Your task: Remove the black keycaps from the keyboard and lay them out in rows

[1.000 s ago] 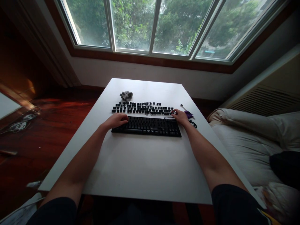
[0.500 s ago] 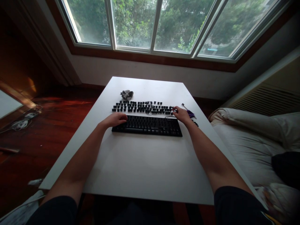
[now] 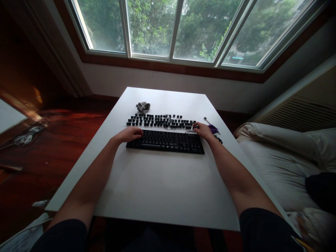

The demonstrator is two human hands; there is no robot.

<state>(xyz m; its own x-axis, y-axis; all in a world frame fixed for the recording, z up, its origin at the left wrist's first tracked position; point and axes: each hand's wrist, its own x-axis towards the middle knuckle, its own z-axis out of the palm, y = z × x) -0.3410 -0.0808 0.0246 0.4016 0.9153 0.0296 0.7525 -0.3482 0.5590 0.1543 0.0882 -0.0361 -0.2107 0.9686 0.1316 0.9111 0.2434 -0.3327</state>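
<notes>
A black keyboard (image 3: pixel 165 141) lies across the middle of the white table. My left hand (image 3: pixel 131 133) rests on its back left corner with the fingers curled over it, steadying it. Behind the keyboard, loose black keycaps (image 3: pixel 157 121) are laid out in rows. At the right end of those rows is my right hand (image 3: pixel 203 130), its thumb and fingertips closed around a small dark keycap just behind the keyboard's back right part. The fingers partly hide this piece.
A crumpled grey cloth (image 3: pixel 143 107) lies behind the keycaps. To the right are a brush with a pale handle (image 3: pixel 207 121), a purple item (image 3: pixel 214 128) and a coiled black cable (image 3: pixel 218 139). A pale sofa (image 3: pixel 275 154) stands right of the table (image 3: pixel 168 185).
My right hand has shifted very slightly at the right end of the keycap rows. My left hand stays on the keyboard. The whole view has moved a little.
</notes>
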